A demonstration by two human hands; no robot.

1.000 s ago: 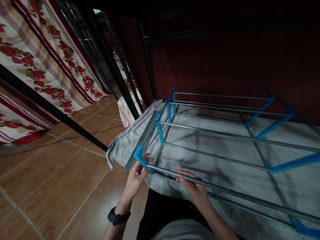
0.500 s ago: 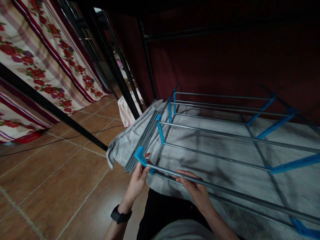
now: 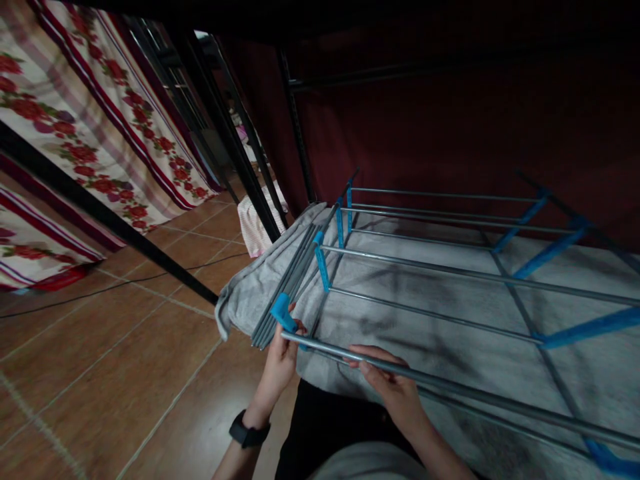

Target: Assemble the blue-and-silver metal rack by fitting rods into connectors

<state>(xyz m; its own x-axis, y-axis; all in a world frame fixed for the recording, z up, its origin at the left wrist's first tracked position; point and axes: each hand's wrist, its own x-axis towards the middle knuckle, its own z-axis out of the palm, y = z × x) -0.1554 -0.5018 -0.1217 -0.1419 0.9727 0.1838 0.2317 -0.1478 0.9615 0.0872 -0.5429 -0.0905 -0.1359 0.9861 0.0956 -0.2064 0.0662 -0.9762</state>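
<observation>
My left hand [image 3: 283, 355] is closed around the blue plastic connector [image 3: 283, 311] at the near left corner of a partly joined rack. In my right hand [image 3: 395, 383] is a grey metal tube [image 3: 330, 349], gripped between thumb and fingers. The tube's left end shows bare, beside the connector and in front of my left fingers, out of its socket. More blue connectors [image 3: 322, 263] and long thin rods [image 3: 450, 269] make up the rest of the rack, which rests on a grey blanket [image 3: 245, 313]. Left of it lies a bundle of several loose grey tubes [image 3: 287, 287].
A black metal post [image 3: 245, 160] and a slanting black bar [image 3: 125, 230] stand to the left. Beyond them hang floral curtains [image 3: 90, 153] over a tiled floor [image 3: 150, 360] with a black cable [image 3: 125, 283]. A dark red cloth [image 3: 425, 133] covers the back.
The tube's end has come out of the blue connector and shifted slightly toward me and left. My left hand still holds the connector; the view has tilted a little.
</observation>
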